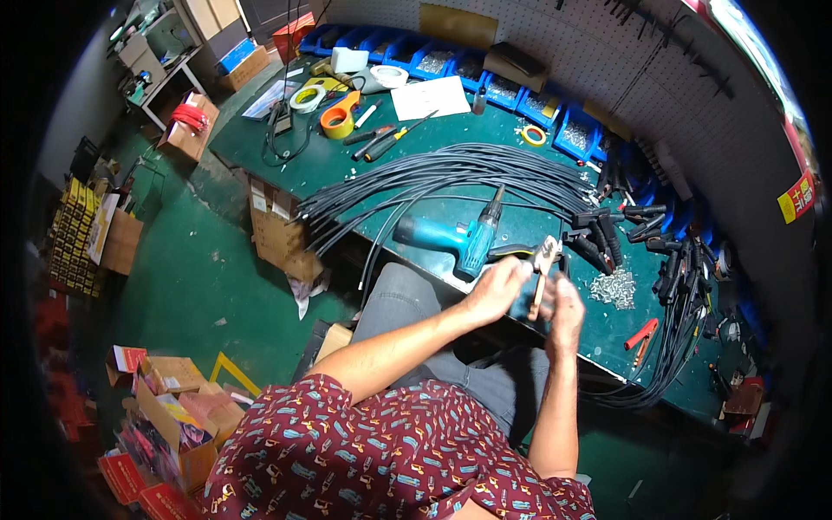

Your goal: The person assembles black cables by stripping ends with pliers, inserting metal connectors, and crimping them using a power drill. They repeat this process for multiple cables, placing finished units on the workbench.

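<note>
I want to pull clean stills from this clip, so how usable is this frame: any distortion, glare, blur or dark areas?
Head view: strong fisheye, so the green bench edge and pegboard wall bow, and the corners are black; lighting is even with soft shadows; a bright strip at upper right is blown out; the left hand and right hand with the pliers look slightly soft, and detail fades near the rim.

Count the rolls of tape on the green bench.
4, maybe more hidden in clutter: an orange tape dispenser roll, a white-and-yellow roll beside it, a white roll near the blue bins, and a small orange-yellow ring further right.
</note>
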Action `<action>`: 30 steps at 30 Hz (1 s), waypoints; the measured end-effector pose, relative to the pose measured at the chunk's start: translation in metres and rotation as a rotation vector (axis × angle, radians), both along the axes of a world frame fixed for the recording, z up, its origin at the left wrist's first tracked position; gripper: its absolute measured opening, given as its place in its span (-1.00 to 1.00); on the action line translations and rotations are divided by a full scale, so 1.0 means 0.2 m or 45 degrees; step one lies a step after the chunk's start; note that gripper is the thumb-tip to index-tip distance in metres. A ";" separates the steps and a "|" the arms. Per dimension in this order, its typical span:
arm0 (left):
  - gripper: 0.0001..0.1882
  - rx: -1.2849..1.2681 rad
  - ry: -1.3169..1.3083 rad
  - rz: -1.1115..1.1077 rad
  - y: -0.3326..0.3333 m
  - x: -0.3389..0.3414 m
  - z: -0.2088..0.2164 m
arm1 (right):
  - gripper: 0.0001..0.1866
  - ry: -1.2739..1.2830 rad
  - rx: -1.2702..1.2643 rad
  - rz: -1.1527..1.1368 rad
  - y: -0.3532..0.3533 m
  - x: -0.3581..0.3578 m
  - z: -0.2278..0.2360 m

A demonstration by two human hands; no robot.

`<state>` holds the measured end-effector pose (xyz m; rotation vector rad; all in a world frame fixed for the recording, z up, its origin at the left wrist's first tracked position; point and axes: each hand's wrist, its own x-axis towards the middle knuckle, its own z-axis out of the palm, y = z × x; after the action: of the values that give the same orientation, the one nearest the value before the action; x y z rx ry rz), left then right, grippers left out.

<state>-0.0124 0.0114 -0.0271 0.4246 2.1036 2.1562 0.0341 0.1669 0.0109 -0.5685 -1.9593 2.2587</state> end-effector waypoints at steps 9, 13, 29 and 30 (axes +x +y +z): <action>-0.65 -1.192 0.310 0.540 -0.66 -0.62 0.02 | -0.80 -0.186 -0.651 0.182 -0.22 0.17 0.02; -0.72 -1.555 0.202 0.326 -0.80 -0.88 -0.18 | -0.75 -0.228 -0.886 0.240 -0.26 0.25 -0.02; -0.88 -0.835 0.813 -0.193 -0.88 0.13 0.44 | -0.71 0.115 -1.445 0.372 -0.39 -0.37 -0.07; -0.88 -0.847 0.682 -0.283 -0.93 0.21 0.41 | -0.75 0.060 -1.251 0.238 -0.38 -0.36 -0.09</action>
<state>0.0303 -0.1741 0.0549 1.1647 2.6935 1.1927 -0.0388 0.0917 -0.0063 -0.3773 -0.7725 3.2229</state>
